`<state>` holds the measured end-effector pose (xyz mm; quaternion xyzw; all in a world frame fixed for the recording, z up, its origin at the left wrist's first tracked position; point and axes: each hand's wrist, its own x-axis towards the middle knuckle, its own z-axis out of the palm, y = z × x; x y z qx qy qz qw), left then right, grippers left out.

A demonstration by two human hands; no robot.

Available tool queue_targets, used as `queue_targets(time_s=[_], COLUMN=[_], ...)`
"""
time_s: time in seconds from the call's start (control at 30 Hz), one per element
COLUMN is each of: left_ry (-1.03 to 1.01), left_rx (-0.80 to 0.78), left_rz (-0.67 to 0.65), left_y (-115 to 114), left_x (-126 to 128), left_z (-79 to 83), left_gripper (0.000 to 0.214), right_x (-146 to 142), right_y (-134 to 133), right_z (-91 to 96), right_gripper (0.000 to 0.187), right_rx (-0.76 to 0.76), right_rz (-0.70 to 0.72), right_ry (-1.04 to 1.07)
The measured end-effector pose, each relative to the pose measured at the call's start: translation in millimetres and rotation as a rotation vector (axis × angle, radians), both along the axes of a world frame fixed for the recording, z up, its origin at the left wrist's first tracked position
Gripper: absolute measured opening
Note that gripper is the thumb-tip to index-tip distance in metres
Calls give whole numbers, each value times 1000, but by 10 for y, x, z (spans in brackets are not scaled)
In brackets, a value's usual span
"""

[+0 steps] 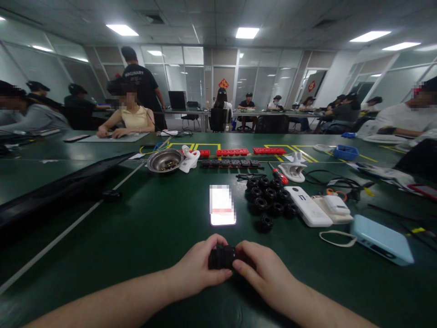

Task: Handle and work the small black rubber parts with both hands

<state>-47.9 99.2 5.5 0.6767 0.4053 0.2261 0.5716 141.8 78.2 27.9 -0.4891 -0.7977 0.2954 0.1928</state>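
A short black cylindrical part with ridged rings lies between my two hands, above the near part of the green table. My left hand wraps its thumb and fingers round the left end. On the right end, the fingertips of my right hand are closed; some of its fingers are hidden behind. Beyond my right hand sits a heap of similar black ring-shaped parts, with a single black part nearest to me. Straight ahead of my hands, a phone with a bright screen lies on the table.
White device and light blue box lie right. Farther back are a metal bowl with small brass-coloured pieces, red strips, a black strip and a red screwdriver. A long black bag lies left. People sit beyond.
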Motion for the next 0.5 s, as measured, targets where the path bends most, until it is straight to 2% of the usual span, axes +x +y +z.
queue_targets(time_s=[0.1, 0.2, 0.27, 0.33, 0.5], left_ry=[-111, -186, -171, -140, -33], left_rx=[-79, -114, -92, -74, 9], left_rz=[-24, -50, -47, -22, -9], left_y=[14, 20, 14, 4, 1], left_x=[3, 11, 15, 16, 5], left_z=[-31, -47, -39, -25, -26], left_gripper=[45, 44, 39, 36, 40], right_x=[2, 6, 8, 7, -2], right_y=[3, -9, -16, -14, 19], right_z=[-3, 18, 29, 26, -10], right_gripper=[11, 22, 24, 18, 15], right_rx=[-1, -8, -9, -4, -13], right_rz=[22, 42, 33, 9, 10], right_ry=[45, 103, 98, 68, 2])
